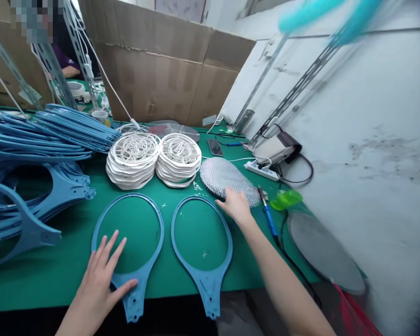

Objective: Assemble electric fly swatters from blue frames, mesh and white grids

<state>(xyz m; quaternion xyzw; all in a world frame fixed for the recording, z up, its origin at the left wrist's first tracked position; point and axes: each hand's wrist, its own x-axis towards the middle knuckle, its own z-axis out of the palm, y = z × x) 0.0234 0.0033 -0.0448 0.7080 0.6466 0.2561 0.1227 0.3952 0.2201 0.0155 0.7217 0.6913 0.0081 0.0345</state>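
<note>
In the head view two blue racket-shaped plastic frames lie side by side on the green work surface. My left hand (103,275), fingers spread, is over the left frame (142,280), its thumb by the neck. The right frame (210,284) lies apart from both hands. Farther back is a stack of oval metal mesh sheets (227,175). My right hand (236,205) reaches onto the stack's near edge, thumb and fingers apart; the fingertips are partly hidden, and no lifted sheet shows.
Piled blue frames (56,186) fill the left side. Two stacks of white rings (135,163) stand at the back, before a cardboard sheet (154,70). On the right are a blue-handled soldering iron (270,219), a power strip (262,171), a phone (215,147) and a grey disc (322,249).
</note>
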